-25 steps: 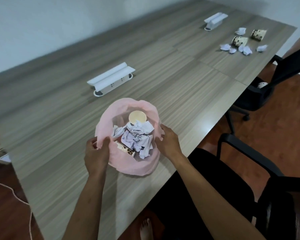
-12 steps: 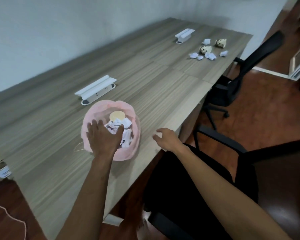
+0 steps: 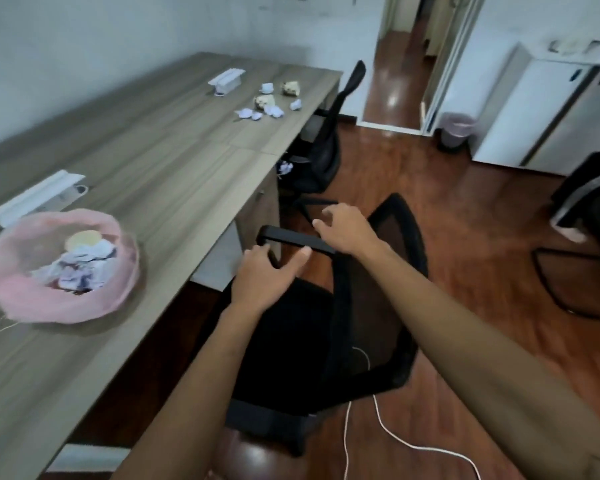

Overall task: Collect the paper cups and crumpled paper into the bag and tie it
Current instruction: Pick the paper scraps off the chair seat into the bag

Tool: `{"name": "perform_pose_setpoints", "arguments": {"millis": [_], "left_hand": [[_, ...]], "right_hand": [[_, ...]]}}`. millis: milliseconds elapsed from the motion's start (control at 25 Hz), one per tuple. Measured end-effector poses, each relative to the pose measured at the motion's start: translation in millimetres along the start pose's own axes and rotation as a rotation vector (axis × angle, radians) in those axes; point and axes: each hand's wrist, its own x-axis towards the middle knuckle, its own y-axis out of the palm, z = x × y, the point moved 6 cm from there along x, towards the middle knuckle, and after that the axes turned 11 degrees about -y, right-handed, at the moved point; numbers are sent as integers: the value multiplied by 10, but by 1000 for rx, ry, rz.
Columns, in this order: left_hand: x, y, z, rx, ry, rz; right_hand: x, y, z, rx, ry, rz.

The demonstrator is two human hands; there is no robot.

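The pink bag (image 3: 18, 292) sits open on the near left of the wooden table (image 3: 174, 168). It holds crumpled paper (image 3: 80, 270) and a paper cup (image 3: 84, 239). At the table's far end lie several crumpled papers (image 3: 257, 114) and two paper cups (image 3: 264, 101) (image 3: 291, 87). My left hand (image 3: 264, 277) hovers over the black chair's seat just below its armrest (image 3: 291, 241), fingers relaxed, thumb out. My right hand (image 3: 342, 228) is above the armrest with loosely curled fingers. Neither hand holds anything, and both are well right of the bag.
A black office chair (image 3: 378, 306) stands under my hands. A second chair (image 3: 329, 143) by the far end carries a paper ball (image 3: 284, 168) on its seat. Two white socket boxes (image 3: 224, 79) (image 3: 39, 199) sit on the table. A white cable (image 3: 395, 441) crosses the floor; a lined bin (image 3: 456, 128) stands by the door.
Both hands left the bag and moved right to the chair. The view swung right and up, showing the room. The bag stays open on the table.
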Motion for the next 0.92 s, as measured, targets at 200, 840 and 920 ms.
{"name": "perform_pose_setpoints", "arguments": {"millis": [200,840,920], "left_hand": [[-565,1074,-501,121,113,323],[-1008,1762,-16,124,-112,799],[-950,1658,47,102,-119,776]], "right_hand": [[-638,-464,-1180,-77,193,-168],[-1018,27,-1374,320,372,-288],[-931,93,-1265,333,359,-281]]}}
